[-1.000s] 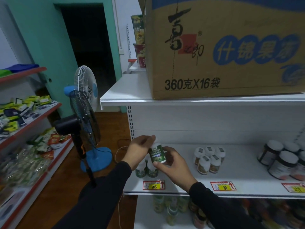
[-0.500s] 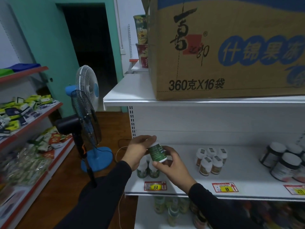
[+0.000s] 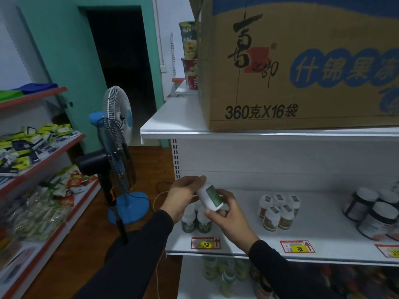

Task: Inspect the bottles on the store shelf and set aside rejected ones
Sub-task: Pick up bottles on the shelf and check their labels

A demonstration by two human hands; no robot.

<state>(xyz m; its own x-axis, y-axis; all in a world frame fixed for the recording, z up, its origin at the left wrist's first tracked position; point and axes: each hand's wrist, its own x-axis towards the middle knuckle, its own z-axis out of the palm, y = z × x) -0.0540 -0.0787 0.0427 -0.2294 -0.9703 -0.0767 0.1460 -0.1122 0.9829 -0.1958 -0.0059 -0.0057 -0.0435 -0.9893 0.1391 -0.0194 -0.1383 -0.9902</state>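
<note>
- Step in hand: inspection. Both hands hold one white bottle [image 3: 209, 197] tilted above the left end of the shelf [image 3: 323, 238].
- Grip: left hand [image 3: 182, 197] fingers curl round the upper end; right hand [image 3: 232, 216] thumb and fingers pinch the lower end.
- Next move, as a judgement: turn the label into view, then return the bottle or set it aside.
- Count: two green-label bottles [image 3: 195, 221] beneath the hands; five brown-label bottles [image 3: 278, 210] mid-shelf; at least four dark jars [image 3: 373, 214] toward the right end.
</note>
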